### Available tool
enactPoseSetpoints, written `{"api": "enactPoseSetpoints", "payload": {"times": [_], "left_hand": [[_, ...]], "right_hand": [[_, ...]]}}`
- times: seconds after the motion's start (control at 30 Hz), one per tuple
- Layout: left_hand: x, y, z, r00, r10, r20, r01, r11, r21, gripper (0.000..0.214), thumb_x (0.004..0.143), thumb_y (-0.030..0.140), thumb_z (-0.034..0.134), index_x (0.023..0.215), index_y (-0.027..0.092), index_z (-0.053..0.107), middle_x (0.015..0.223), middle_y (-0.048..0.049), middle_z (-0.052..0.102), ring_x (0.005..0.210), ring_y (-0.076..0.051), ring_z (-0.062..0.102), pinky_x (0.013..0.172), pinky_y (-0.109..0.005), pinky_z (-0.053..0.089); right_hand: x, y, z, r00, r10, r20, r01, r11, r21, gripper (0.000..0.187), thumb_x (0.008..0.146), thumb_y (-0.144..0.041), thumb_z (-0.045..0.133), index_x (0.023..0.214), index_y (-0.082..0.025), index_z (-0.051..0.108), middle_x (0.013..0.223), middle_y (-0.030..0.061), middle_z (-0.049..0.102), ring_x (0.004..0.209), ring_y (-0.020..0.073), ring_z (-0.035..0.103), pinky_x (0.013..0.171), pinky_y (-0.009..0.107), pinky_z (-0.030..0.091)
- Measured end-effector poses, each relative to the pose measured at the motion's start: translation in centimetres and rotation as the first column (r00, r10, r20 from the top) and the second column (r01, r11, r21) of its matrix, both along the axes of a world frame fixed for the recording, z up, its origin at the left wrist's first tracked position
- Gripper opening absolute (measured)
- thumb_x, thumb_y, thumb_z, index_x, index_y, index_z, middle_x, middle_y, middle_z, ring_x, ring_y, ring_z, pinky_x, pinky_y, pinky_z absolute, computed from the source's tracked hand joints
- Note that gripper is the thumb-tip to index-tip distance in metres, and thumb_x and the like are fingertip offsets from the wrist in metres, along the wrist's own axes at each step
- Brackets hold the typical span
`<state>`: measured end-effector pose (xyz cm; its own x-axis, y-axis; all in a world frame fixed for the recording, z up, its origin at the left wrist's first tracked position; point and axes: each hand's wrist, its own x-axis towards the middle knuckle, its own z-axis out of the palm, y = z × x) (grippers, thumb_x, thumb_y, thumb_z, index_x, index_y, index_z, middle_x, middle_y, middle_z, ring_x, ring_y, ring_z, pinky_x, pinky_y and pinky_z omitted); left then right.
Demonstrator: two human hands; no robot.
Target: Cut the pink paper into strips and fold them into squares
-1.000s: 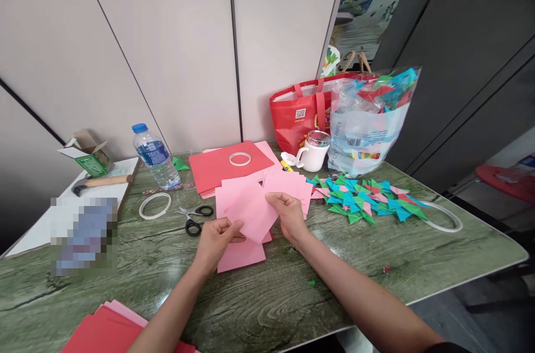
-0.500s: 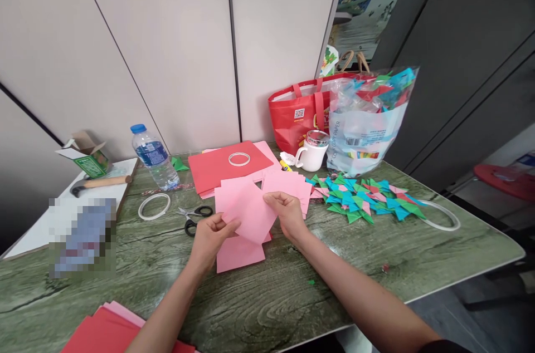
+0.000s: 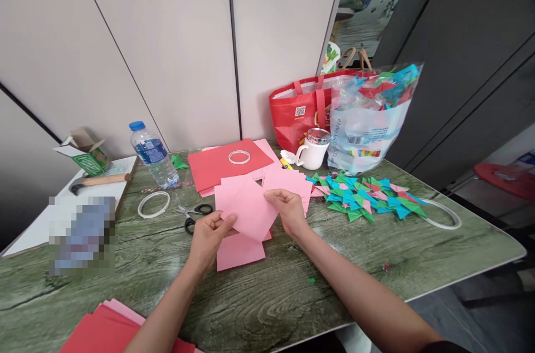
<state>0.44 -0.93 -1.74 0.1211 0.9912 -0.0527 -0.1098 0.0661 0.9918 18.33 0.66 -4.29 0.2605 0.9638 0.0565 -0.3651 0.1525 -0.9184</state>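
A pink paper sheet (image 3: 248,209) is held just above the green wood-grain table (image 3: 267,292). My left hand (image 3: 208,236) pinches its lower left edge, fingers closed on it. My right hand (image 3: 289,209) grips its right edge, thumb on top. Under the sheet lies another pink sheet (image 3: 240,251) flat on the table. More pink sheets (image 3: 288,181) are spread just behind my right hand. Black-handled scissors (image 3: 194,216) lie left of my left hand.
A red paper stack (image 3: 221,166) carries a tape ring (image 3: 239,157). Nearby are a water bottle (image 3: 151,153), a white mug (image 3: 311,152), a red bag (image 3: 298,111), a plastic bag (image 3: 368,119), several folded paper triangles (image 3: 368,200), another tape ring (image 3: 154,204), and red sheets (image 3: 104,333) at the front left.
My left hand has slid a little left along the sheet's lower edge. The sheet has tilted slightly. My right hand has stayed nearly where it was.
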Motion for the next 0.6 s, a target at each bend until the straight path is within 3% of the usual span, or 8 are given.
{"api": "enactPoseSetpoints", "payload": {"times": [0.1,0.5,0.6], "left_hand": [[-0.34,0.21,0.09,0.997,-0.068,0.022,0.068,0.998,-0.007,0.021,0.063,0.033,0.070,0.064,0.013,0.064,0.058,-0.0006,0.066,0.058,-0.015,0.061,0.068,-0.033,0.053],[-0.52,0.32,-0.25,0.997,-0.071,0.028,0.069,0.997,0.040,0.021,0.065,0.033,0.069,0.066,0.013,0.065,0.061,-0.0024,0.068,0.062,-0.017,0.063,0.066,-0.030,0.052],[-0.76,0.51,-0.25,0.994,-0.098,0.050,0.096,0.995,0.041,0.025,0.067,0.033,0.067,0.081,0.012,0.068,0.072,-0.0055,0.070,0.070,-0.020,0.064,0.070,-0.033,0.052]], "right_hand": [[0.10,0.02,0.05,1.000,-0.006,-0.003,0.006,1.000,-0.001,0.016,0.058,-0.031,0.073,0.065,-0.017,0.068,0.061,-0.0001,0.067,0.052,0.0112,0.055,0.055,0.025,0.042],[0.15,0.20,0.06,1.000,0.003,-0.003,-0.003,1.000,-0.007,0.017,0.056,-0.032,0.073,0.065,-0.018,0.069,0.063,0.0005,0.068,0.056,0.0130,0.057,0.058,0.027,0.043],[0.23,0.19,0.12,1.000,0.007,-0.002,-0.008,1.000,-0.018,0.019,0.056,-0.033,0.073,0.065,-0.017,0.068,0.063,0.0013,0.068,0.056,0.0138,0.057,0.058,0.027,0.043]]}}
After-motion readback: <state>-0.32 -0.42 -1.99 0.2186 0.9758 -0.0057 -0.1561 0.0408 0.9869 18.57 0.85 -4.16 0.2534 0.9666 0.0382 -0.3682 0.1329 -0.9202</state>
